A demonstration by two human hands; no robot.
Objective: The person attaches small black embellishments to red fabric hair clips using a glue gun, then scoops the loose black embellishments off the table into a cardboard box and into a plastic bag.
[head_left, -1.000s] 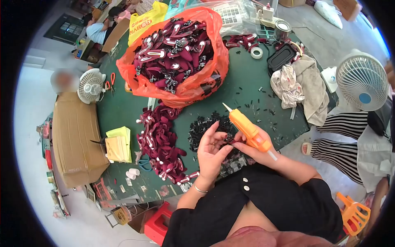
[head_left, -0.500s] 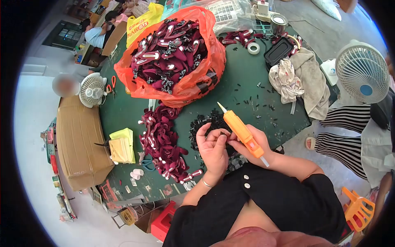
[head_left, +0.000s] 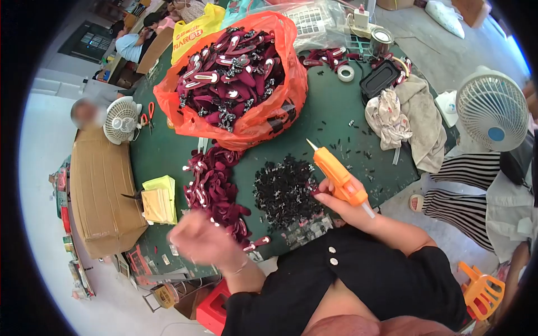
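Observation:
My right hand (head_left: pixel 350 204) grips an orange glue gun (head_left: pixel 336 173), its pale nozzle pointing up and to the left and a clear glue stick showing at its rear. A small dark-red piece, hard to make out, shows by that hand's fingertips. Left of the hand lies a heap of small black pieces (head_left: pixel 286 193) with shiny bits. My left hand (head_left: pixel 204 241) is smeared by motion beside a row of burgundy hair clips (head_left: pixel 218 187); its fingers are too blurred to read. One burgundy clip (head_left: pixel 258 243) lies apart near the table's front edge.
A red plastic bag (head_left: pixel 291 95) full of burgundy clips stands on the green table (head_left: pixel 330 140). Yellow-wrapped packs (head_left: pixel 159 201) and a cardboard box (head_left: pixel 103 196) are at left. Cloths (head_left: pixel 423 120), a tape roll (head_left: pixel 346 73) and a white fan (head_left: pixel 493 109) are at right.
My hands have come apart. The left swung left and toward the clip row, blurring; the right shifted slightly right with the glue gun, uncovering the black heap.

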